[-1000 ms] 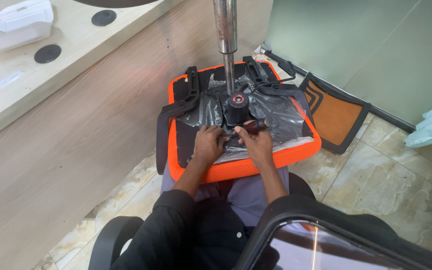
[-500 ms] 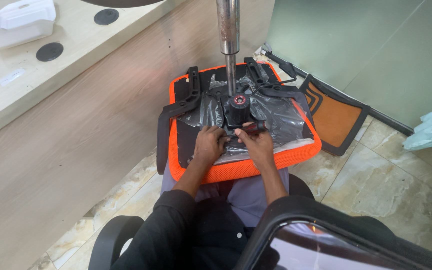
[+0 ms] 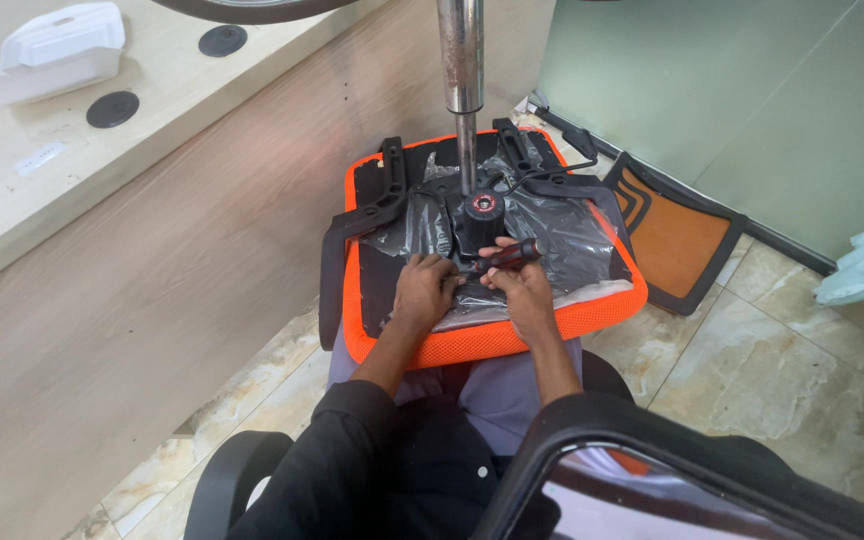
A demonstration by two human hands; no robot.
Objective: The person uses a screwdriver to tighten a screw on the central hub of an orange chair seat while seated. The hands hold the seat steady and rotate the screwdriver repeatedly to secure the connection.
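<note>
Two hands low on upturned orange mesh chair seat (image 3: 472, 345) across the lap. Right hand (image 3: 524, 290) curled shut around dark-handled screwdriver (image 3: 508, 256); left hand (image 3: 424, 290) pressed knuckles-up on crinkled clear plastic, grip unclear. Polished metal gas cylinder (image 3: 462, 60) upright from black plate.

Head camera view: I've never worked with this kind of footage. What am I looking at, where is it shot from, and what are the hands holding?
There is no machine here: a person wears one camera on the head, looking down at their own arms. An upside-down orange office chair seat rests on their lap, its underside covered in clear plastic wrap, with black armrest brackets and a metal gas-lift column rising from the black mechanism. The right hand grips a dark-handled screwdriver. The left hand rests on the seat's underside beside it. An orange chair panel lies on the tiled floor; a white foam box sits on the wooden counter.
</note>
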